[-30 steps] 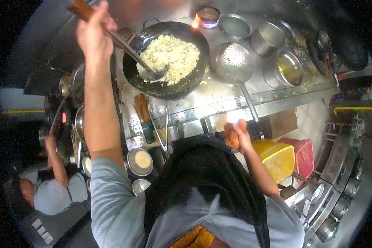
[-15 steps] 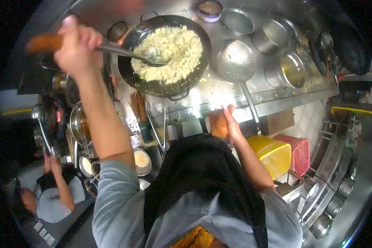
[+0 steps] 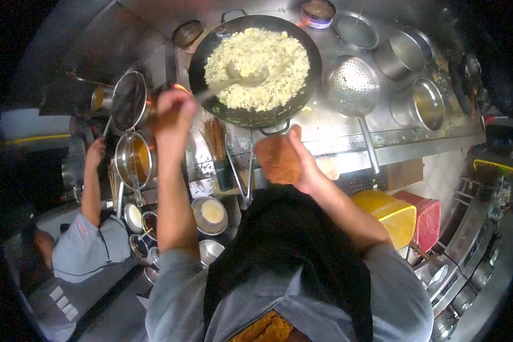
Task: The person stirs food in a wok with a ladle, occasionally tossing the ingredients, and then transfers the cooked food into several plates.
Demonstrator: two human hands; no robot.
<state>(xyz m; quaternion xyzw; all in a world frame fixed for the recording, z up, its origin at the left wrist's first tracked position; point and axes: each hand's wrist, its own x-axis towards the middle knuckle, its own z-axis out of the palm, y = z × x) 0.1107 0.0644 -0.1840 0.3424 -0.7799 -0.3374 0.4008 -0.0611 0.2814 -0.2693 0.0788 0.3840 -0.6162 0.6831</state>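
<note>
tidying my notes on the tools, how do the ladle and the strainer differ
The ladle is in the left hand; the strainer lies on the counter. The strainer's bowl is wider and full of holes, the ladle's smaller. Both have round bowls on long handles.

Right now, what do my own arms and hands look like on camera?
Your left hand, somewhat blurred, and right hand are ungloved. Both forearms are bare, with nothing visible at the wrists. Your short sleeves are grey, beside a black apron.

Grey shirt (image 3: 268, 301) with 2 short sleeves (image 3: 175, 285), black apron (image 3: 290, 245), textured mustard-coloured cloth (image 3: 263, 328)
</note>
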